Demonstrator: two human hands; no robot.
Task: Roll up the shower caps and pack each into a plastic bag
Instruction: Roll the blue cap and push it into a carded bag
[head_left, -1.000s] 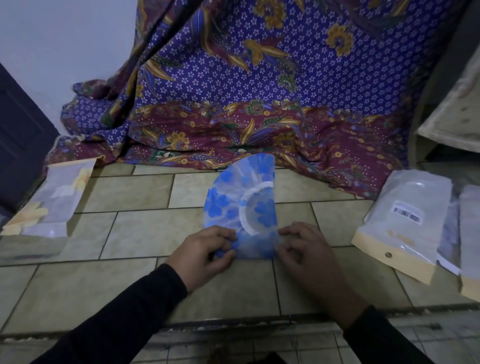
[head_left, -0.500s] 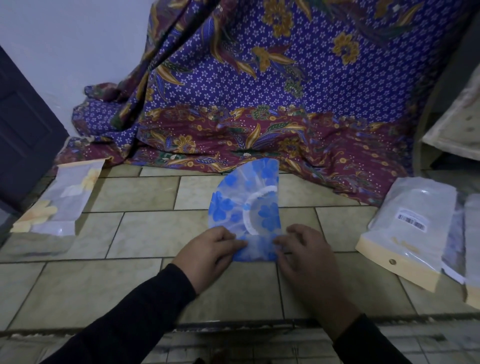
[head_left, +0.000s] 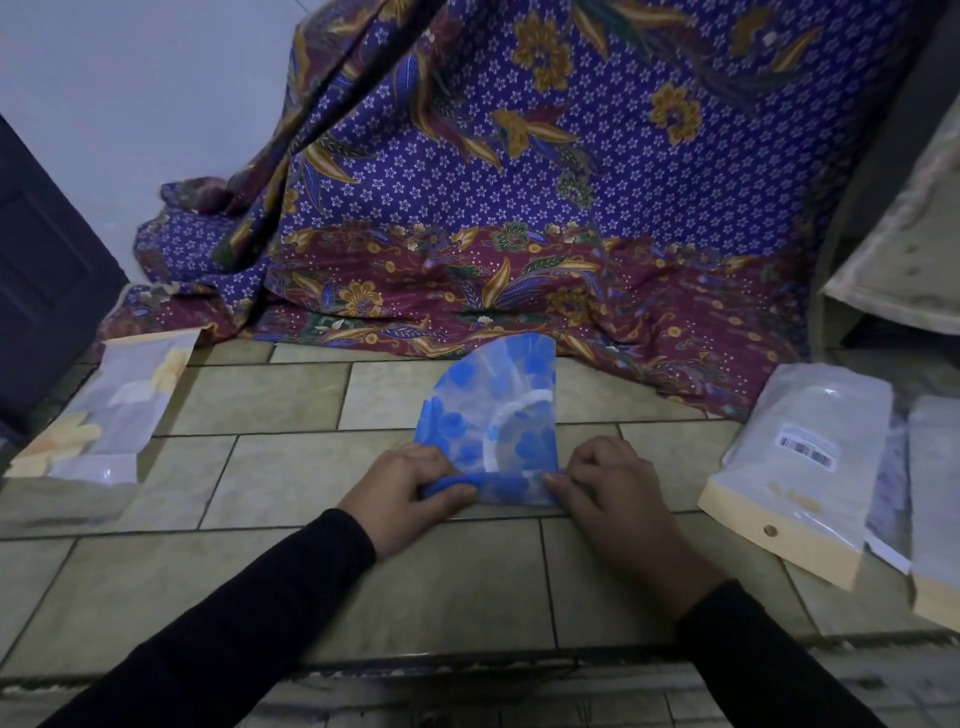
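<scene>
A folded clear shower cap (head_left: 498, 410) with blue flowers and a white elastic band lies flat on the tiled floor in the middle of the view. Its near edge is turned over into a narrow roll. My left hand (head_left: 410, 493) pinches the roll's left end. My right hand (head_left: 608, 483) pinches the right end, fingers curled over it. A plastic bag (head_left: 800, 457) with a barcode label and a tan header strip lies on the floor to the right.
A packed bag with a yellow-flowered cap (head_left: 111, 410) lies at the left. More bags (head_left: 935, 493) lie at the far right edge. A purple patterned cloth (head_left: 519, 208) drapes down behind. A dark door (head_left: 36, 291) stands at the left.
The cap's near edge has been folded over into a first narrow roll between both hands. The camera has tilted and shifted a little.
</scene>
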